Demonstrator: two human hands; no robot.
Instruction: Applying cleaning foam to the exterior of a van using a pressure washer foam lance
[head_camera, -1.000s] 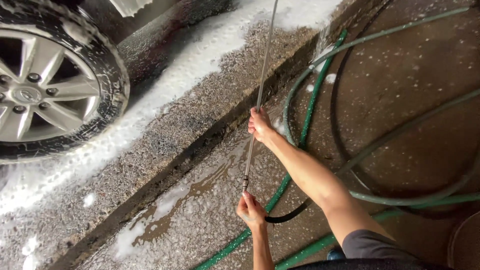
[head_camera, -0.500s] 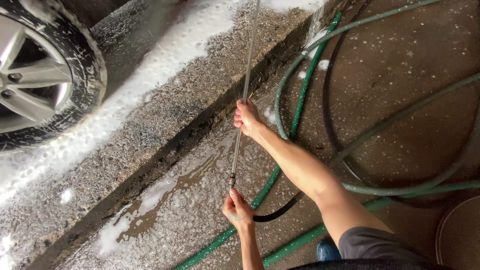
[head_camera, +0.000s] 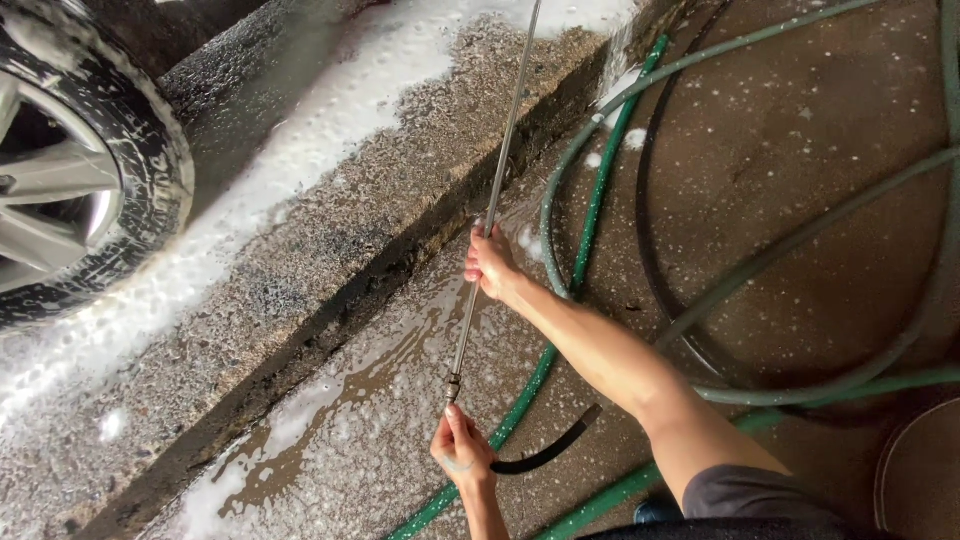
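Both hands grip the metal spray lance (head_camera: 497, 190), right hand (head_camera: 492, 265) mid-shaft, left hand (head_camera: 460, 452) closed at its base; wet, soapy fingers could probably slip, swinging the lance astray.

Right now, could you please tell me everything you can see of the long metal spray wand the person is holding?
The long, thin, silver metal spray wand is straight and rigid, and runs from the lower middle of the picture up past its top edge, so its tip is out of view. The right hand grips it midway; the left hand holds its lower end at a small fitting. There a black hose curves away over the wet, foamy concrete floor.
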